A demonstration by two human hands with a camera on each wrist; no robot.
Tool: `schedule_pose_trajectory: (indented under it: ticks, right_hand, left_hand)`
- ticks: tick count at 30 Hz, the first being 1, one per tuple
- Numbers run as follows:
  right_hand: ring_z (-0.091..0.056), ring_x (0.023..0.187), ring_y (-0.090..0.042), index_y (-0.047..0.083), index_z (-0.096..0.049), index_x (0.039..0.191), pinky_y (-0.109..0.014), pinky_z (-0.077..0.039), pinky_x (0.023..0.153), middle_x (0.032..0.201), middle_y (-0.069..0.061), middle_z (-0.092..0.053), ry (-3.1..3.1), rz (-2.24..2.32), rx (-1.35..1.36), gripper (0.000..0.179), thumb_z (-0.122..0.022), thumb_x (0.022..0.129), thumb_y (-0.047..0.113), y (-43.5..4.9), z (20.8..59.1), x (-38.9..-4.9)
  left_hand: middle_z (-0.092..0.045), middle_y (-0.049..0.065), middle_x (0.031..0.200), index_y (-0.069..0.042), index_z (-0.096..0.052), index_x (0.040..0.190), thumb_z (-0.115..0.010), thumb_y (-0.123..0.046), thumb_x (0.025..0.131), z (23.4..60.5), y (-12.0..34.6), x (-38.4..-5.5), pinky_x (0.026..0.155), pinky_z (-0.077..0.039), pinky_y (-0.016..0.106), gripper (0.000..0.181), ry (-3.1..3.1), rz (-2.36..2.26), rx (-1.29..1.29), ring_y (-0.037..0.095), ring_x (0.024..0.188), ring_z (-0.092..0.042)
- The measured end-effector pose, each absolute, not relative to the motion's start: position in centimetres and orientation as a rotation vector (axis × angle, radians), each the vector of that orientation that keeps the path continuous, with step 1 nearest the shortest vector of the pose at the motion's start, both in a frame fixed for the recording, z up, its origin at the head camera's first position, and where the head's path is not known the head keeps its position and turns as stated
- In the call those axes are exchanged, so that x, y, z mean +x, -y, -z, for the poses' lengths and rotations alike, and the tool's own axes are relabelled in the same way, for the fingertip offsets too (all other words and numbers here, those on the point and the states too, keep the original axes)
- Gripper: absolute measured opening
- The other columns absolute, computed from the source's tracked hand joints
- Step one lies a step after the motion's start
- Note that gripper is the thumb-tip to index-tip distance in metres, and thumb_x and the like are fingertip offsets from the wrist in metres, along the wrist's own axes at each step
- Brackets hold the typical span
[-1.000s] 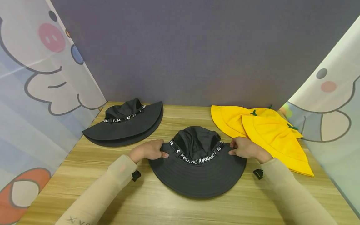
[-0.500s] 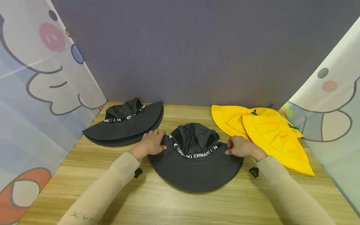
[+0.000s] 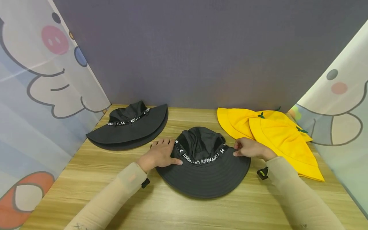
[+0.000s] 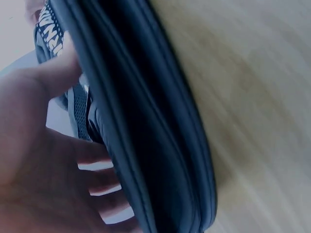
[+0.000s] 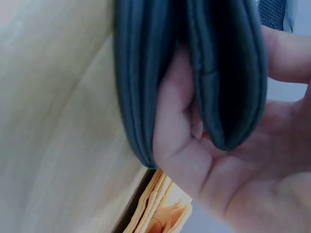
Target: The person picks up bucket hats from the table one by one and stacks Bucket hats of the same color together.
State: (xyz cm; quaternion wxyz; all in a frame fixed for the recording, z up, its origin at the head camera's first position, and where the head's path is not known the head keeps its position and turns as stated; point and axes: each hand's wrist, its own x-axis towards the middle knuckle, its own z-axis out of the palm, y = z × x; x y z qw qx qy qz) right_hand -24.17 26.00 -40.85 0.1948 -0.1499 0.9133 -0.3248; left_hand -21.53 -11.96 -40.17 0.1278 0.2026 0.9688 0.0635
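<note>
A black bucket hat (image 3: 201,179) with a white-lettered band lies folded at the table's middle, brim toward me. My left hand (image 3: 161,155) rests on its left end, fingers stretched out and thumb on the brim. In the left wrist view those fingers (image 4: 104,187) lie straight along the folded brim (image 4: 141,116). At the other end, my right hand (image 3: 250,149) pinches the brim between thumb and fingers. The right wrist view shows a curled finger (image 5: 177,111) tucked between two folded brim layers, the upper layer (image 5: 226,77) held.
Another black bucket hat (image 3: 129,134), folded with its brim doubled, lies at the back left. Yellow hats (image 3: 284,143) with green sprouts overlap at the back right. A grey panel (image 3: 189,54) stands behind the wooden table (image 3: 184,214), with cartoon-printed curtains (image 3: 40,105) at the sides.
My left hand has let go of its pinch and spread its fingers over the hat's left end. The hat has shifted slightly away from me. My right hand keeps its pinch.
</note>
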Motion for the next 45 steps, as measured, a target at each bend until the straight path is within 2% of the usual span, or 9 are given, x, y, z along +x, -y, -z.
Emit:
schedule_pose_trajectory:
  ticks: [8,11,13,15,18,20,33,40,45]
  right_hand:
    - [-0.054,0.072,-0.021,0.003,-0.063,0.094,-0.036,-0.047,0.066,0.08,-0.005,-0.057,-2.899,0.465,-0.546,0.013,-0.074,0.09,0.009,-23.6,40.2,-21.7]
    - [-0.059,0.079,-0.027,0.001,-0.068,0.1,-0.043,-0.052,0.071,0.089,-0.008,-0.06,-2.999,0.269,-0.59,0.018,-0.075,0.091,0.014,-22.2,39.6,-20.3]
    - [-0.061,0.091,-0.032,-0.001,-0.069,0.111,-0.049,-0.053,0.078,0.1,-0.014,-0.061,-2.98,0.239,-0.57,0.035,-0.077,0.091,0.025,-21.3,39.2,-19.4]
    - [-0.059,0.109,-0.041,-0.005,-0.063,0.127,-0.057,-0.051,0.088,0.118,-0.022,-0.059,-2.914,0.247,-0.527,0.063,-0.078,0.088,0.042,-20.5,39.0,-18.6]
    - [-0.045,0.13,-0.049,-0.006,-0.05,0.144,-0.064,-0.044,0.098,0.14,-0.032,-0.046,-2.824,0.248,-0.454,0.097,-0.079,0.08,0.061,-19.6,38.9,-18.0]
    - [-0.038,0.136,-0.053,-0.007,-0.045,0.148,-0.068,-0.042,0.099,0.147,-0.034,-0.039,-2.809,0.226,-0.44,0.107,-0.079,0.077,0.065,-19.3,39.1,-18.0]
    - [-0.043,0.13,-0.052,-0.009,-0.05,0.141,-0.067,-0.045,0.094,0.141,-0.034,-0.045,-2.864,0.079,-0.529,0.105,-0.083,0.073,0.064,-19.0,39.6,-18.7]
    - [-0.044,0.129,-0.052,-0.008,-0.05,0.14,-0.067,-0.046,0.092,0.14,-0.035,-0.046,-2.865,0.049,-0.528,0.105,-0.084,0.071,0.063,-18.9,39.6,-18.8]
    - [-0.042,0.131,-0.052,-0.007,-0.047,0.143,-0.069,-0.047,0.089,0.143,-0.035,-0.044,-2.857,0.033,-0.504,0.107,-0.086,0.07,0.061,-18.8,39.6,-19.1]
  left_hand:
    - [-0.037,0.021,0.153,0.0,-0.032,0.157,-0.067,-0.067,0.086,40.4,11.4,-21.6,0.113,-0.03,0.059,0.104,-2.789,-0.086,0.534,0.042,0.144,-0.033]
    - [-0.037,0.02,0.152,-0.001,-0.031,0.158,-0.066,-0.067,0.086,40.4,11.2,-21.7,0.113,-0.03,0.058,0.104,-2.781,-0.066,0.523,0.041,0.143,-0.033]
    - [-0.038,0.02,0.152,0.0,-0.031,0.157,-0.067,-0.067,0.086,40.4,11.2,-21.8,0.112,-0.031,0.058,0.103,-2.779,-0.062,0.52,0.041,0.143,-0.034]
    - [-0.039,0.02,0.151,-0.001,-0.031,0.157,-0.067,-0.067,0.086,40.4,11.1,-21.8,0.112,-0.031,0.058,0.103,-2.778,-0.058,0.518,0.041,0.142,-0.034]
    - [-0.039,0.02,0.152,-0.001,-0.032,0.157,-0.067,-0.066,0.087,40.4,11.1,-21.8,0.112,-0.031,0.058,0.103,-2.781,-0.054,0.513,0.041,0.142,-0.035]
    - [-0.038,0.019,0.154,-0.001,-0.032,0.157,-0.067,-0.066,0.087,40.4,11.0,-21.9,0.113,-0.031,0.058,0.102,-2.782,-0.05,0.51,0.042,0.143,-0.034]
    - [-0.039,0.017,0.157,-0.002,-0.036,0.156,-0.072,-0.066,0.083,39.9,11.1,-22.0,0.113,-0.032,0.059,0.103,-2.807,-0.083,0.488,0.041,0.143,-0.037]
    - [-0.044,0.021,0.153,0.001,-0.044,0.151,-0.076,-0.05,0.089,39.1,13.4,-23.2,0.111,-0.037,0.056,0.087,-2.784,-0.159,0.583,0.041,0.139,-0.044]
    - [-0.048,0.02,0.15,0.0,-0.046,0.15,-0.069,-0.047,0.096,38.4,15.3,-24.1,0.11,-0.039,0.057,0.076,-2.747,-0.288,0.58,0.039,0.138,-0.046]
